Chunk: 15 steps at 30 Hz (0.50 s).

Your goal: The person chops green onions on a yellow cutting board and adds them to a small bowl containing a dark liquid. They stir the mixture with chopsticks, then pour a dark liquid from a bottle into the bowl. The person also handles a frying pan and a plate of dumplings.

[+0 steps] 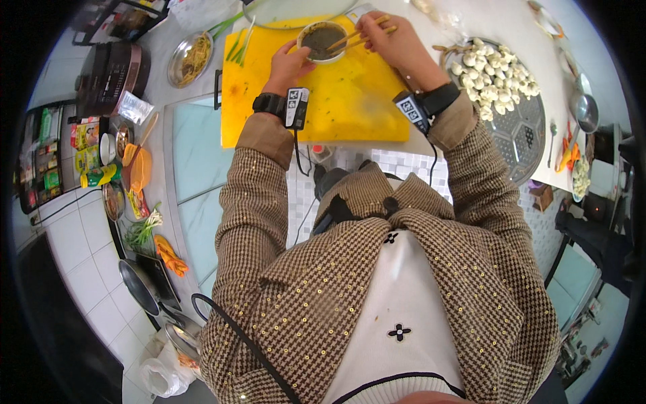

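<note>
A small white bowl (301, 36) of dark sauce or paste stands at the far part of a yellow cutting board (323, 111). My left hand (290, 65) grips the bowl's near left side, thumb on the rim. Wooden chopsticks (361, 38) are held in my right hand (391, 40), with their tips in the dark mixture. Cut green onion pieces (239, 48) lie on the board's far left corner. Beyond the bowl is the edge of a clear glass lid (298, 25), partly out of view.
A metal plate of shredded food (191, 59) stands left of the board. To the right, many dumpling-like pieces (492, 76) cover part of a round perforated metal tray (515, 136). A black appliance (111, 78) and an orange container (141, 166) stand far left. Another person's legs (595, 237) show at right.
</note>
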Tool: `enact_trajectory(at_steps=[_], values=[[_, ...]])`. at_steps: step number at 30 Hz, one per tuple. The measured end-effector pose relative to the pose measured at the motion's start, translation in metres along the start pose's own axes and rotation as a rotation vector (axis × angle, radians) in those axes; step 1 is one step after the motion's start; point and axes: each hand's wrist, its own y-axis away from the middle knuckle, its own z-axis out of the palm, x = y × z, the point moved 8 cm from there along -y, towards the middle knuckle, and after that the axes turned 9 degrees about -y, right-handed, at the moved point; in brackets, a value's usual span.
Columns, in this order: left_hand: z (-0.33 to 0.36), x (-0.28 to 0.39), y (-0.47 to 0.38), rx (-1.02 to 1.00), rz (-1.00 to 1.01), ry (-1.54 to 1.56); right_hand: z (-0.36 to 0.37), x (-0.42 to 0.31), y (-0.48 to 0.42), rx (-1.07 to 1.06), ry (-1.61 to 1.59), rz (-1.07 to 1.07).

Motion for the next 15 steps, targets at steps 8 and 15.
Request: enact_trajectory(at_steps=[8,15], values=[[-0.017,-0.005,0.02,0.084,-0.012,-0.02,0.015,-0.008,0.005,-0.043,0.047,-0.042],[-0.037,-0.009,0.044,0.125,0.02,0.011,0.038,-0.007,0.008,-0.128,-0.035,0.013]])
